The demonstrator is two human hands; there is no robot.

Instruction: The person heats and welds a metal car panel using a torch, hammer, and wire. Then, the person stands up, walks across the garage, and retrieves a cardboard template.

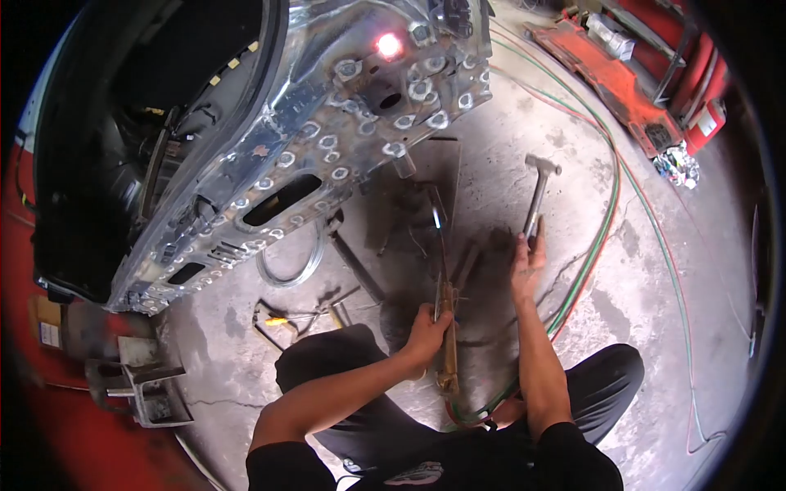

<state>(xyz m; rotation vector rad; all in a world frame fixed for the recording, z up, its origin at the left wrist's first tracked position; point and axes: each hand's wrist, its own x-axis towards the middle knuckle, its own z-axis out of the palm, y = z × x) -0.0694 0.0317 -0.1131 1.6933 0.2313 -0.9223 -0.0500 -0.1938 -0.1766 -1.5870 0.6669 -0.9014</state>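
1. We have our left hand [430,337] clamped around the brass torch [449,356]; the torch sits on our near side of the welded panel [327,151], off its right.
2. We have our right hand [528,268] closed on the lower handle end of the hammer [538,200], right of the panel, head pointing away from us.
3. Torch tip shows a small bright flame [438,219], near the panel's lower edge, apart from it.
4. On the panel itself we see round weld marks and a glowing pink-red spot [389,45] up top.
5. Just below the panel: wire coil [288,278], dark long-handled tool [358,266].
6. Well right of the panel: green and red hoses [610,192], then an orange metal piece [606,78].
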